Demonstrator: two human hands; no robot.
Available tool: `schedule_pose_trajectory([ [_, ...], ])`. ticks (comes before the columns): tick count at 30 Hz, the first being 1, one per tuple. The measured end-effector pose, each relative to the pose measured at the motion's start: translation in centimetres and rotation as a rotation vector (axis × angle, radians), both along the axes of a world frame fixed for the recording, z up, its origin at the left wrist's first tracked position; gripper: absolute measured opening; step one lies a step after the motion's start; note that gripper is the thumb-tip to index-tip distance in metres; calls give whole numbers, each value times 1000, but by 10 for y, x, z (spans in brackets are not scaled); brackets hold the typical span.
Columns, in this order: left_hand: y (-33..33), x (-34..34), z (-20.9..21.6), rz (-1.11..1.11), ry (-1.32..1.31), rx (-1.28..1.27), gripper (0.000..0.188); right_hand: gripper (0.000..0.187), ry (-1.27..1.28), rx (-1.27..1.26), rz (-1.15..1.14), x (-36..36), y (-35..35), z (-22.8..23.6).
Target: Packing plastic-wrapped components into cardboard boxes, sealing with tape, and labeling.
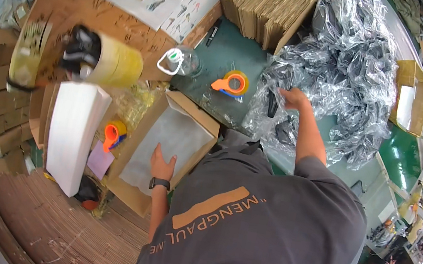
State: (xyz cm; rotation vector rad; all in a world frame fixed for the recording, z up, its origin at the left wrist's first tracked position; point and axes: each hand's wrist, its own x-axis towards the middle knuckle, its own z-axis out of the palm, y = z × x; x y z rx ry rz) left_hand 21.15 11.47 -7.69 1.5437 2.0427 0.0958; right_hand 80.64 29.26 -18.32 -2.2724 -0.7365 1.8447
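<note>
My left hand [161, 165], with a dark watch on its wrist, reaches over an open cardboard box [206, 117]. Its fingers are spread and nothing is in them. White foam sheet [172, 128] lines the inside of that box. To the right, my right hand [295, 99] is at the near left edge of a large heap of clear plastic bags [343, 59] holding dark parts. Its fingers are closed on one clear plastic bag [262, 98], and a long black part [272, 104] shows through next to the fingertips.
An orange tape dispenser [231, 83] and a clear plastic jug [189, 63] stand on the green table. Behind them is a stack of flat cardboard [267, 6]. White foam sheets [73, 130] and a second tape dispenser [114, 133] lie left of the box. Flattened cartons [48, 222] are stacked nearer.
</note>
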Motion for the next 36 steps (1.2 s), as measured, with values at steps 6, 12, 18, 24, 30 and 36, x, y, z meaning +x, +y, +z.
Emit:
schedule_pose_trajectory([
  [6, 48, 55, 43, -14, 44, 79, 85, 104, -895, 997, 136, -43, 96, 124],
  [12, 76, 83, 81, -168, -26, 139, 79, 25, -977, 891, 119, -56, 114, 168],
  [18, 91, 116, 170, -341, -327, 407, 100, 31, -610, 1397, -79, -146, 28, 348],
  [24, 75, 102, 241, -35, -1064, 282, 77, 17, 298, 1765, 440, -312, -79, 412],
  [30, -38, -116, 173, 327, -1306, 384, 32, 128, -735, 1640, -25, -294, -58, 365],
  [36, -160, -253, 88, 690, -1311, 307, 41, 81, 490, 680, -6, -290, -56, 258],
])
